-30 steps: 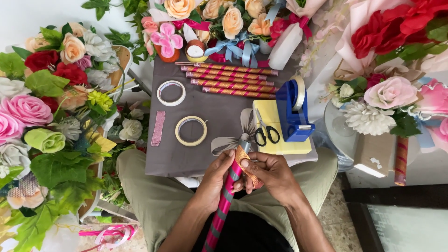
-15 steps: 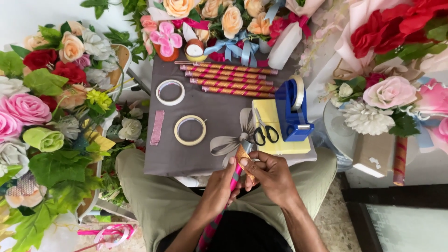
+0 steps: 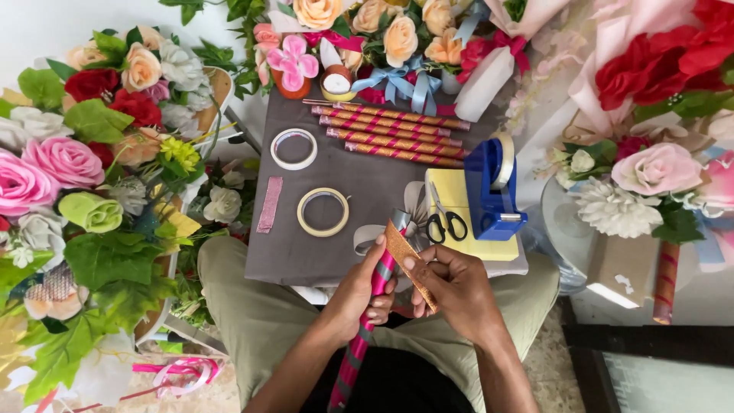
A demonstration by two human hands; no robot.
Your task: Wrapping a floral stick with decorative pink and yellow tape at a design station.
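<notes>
Head view, looking down over the lap: left hand [image 3: 359, 294] is closed around a long rod [image 3: 367, 321] wound in pink and grey stripes, gripping it a little below its upper end, evidently to keep it steady and slanted toward the person's body. Right hand [image 3: 459, 291] pinches a strip of gold glitter ribbon [image 3: 409, 260] between thumb and fingers, fingers curled, the strip drawn taut and lying diagonally against the rod's upper part beside the left thumb; that angle suits a spiral wrap. Rod's lower end runs down between the knees and out of frame. Just beyond both hands, a grey surface [image 3: 359, 168] rests across the lap, keeping supplies within reach. Nearest the right hand lie black-handled scissors [image 3: 443, 223] on a yellow pad [image 3: 459, 206], with a blue tape dispenser [image 3: 493, 191] just past them. Ahead of the left hand sits a roll of tape [image 3: 323, 212]; farther out are a white tape ring [image 3: 294, 148] and a short pink glitter strip [image 3: 269, 204]. At the far edge, four finished rods [image 3: 390, 131] in gold and pink stripes lie parallel, set apart from the working zone. Artificial flowers [image 3: 92, 153] crowd the left, right and far sides.
</notes>
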